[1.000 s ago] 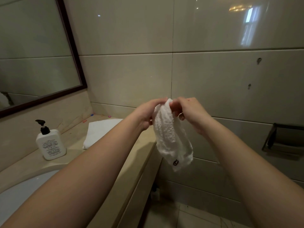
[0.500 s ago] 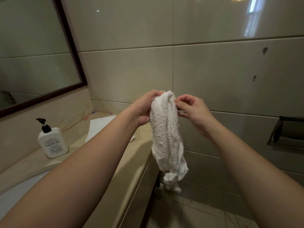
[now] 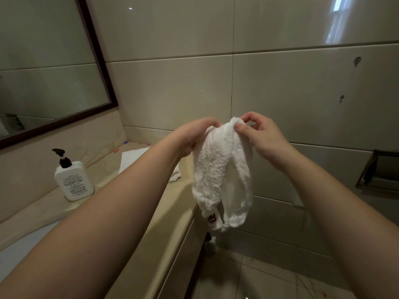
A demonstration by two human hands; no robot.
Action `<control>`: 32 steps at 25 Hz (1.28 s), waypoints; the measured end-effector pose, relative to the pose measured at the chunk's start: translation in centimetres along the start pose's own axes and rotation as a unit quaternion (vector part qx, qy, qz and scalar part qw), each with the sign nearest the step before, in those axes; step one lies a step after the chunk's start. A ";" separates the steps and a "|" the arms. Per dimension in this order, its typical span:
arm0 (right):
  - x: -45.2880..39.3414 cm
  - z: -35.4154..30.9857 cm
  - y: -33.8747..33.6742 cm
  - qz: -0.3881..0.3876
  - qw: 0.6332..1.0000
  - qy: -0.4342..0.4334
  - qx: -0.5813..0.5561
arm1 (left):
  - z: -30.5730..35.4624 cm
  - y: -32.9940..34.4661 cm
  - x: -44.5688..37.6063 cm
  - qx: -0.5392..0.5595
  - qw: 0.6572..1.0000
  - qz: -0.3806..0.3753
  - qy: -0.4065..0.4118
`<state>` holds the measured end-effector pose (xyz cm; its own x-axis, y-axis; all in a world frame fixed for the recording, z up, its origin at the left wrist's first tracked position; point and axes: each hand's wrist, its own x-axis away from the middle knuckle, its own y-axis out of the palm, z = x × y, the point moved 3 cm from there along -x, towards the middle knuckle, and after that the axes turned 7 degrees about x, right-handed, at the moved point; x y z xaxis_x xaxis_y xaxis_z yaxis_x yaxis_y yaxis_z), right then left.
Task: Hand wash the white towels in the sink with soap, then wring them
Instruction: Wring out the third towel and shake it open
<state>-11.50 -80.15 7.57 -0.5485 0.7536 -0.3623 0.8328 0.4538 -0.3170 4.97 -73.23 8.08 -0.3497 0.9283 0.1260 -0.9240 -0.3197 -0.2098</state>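
Beige tiled wall (image 3: 280,93) filling the background, glossy and reflecting a window at the upper right. Hanging in the air in front of it, past the edge of the surface (image 3: 164,223) and above the tiled floor (image 3: 259,277): a small white towel (image 3: 222,180), bunched along its top edge and drooping in loose folds, a small dark mark showing near its lower hem. Left hand (image 3: 192,137) gripping the top edge from the left side, fingers curled into the cloth. Right hand (image 3: 261,137) pinching the same top edge from the right, thumb and fingers (image 3: 239,126) closing on a fold of it. Both forearms reaching forward from the bottom corners. Lying flat on the beige surface behind the left forearm: a second white towel (image 3: 133,158), partly hidden. Standing nearer on that surface: a white pump bottle (image 3: 73,180) with a black nozzle. Hanging above it: a dark-framed mirror (image 3: 43,61). Showing at the lower left: a strip of the white sink (image 3: 21,249). Sitting at the right edge: a metal holder (image 3: 380,169) fixed to the wall.
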 end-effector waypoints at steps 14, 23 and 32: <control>-1.5 -0.1 -0.5 -0.041 0.994 0.097 -0.041 | -1.4 3.3 2.4 0.106 0.983 -0.151 0.013; -1.7 0.9 -0.7 0.157 0.982 0.016 0.101 | -2.4 4.0 2.2 0.305 0.948 -0.082 -0.038; 0.1 3.7 1.3 0.101 0.980 0.166 0.037 | -3.7 4.0 0.6 0.319 0.947 0.026 -0.007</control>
<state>-10.72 -81.25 3.85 -0.3084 0.9432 -0.1239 0.9077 0.2527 -0.3351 1.65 -73.25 3.77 -0.3946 0.9075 0.1444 -0.8097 -0.4176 0.4123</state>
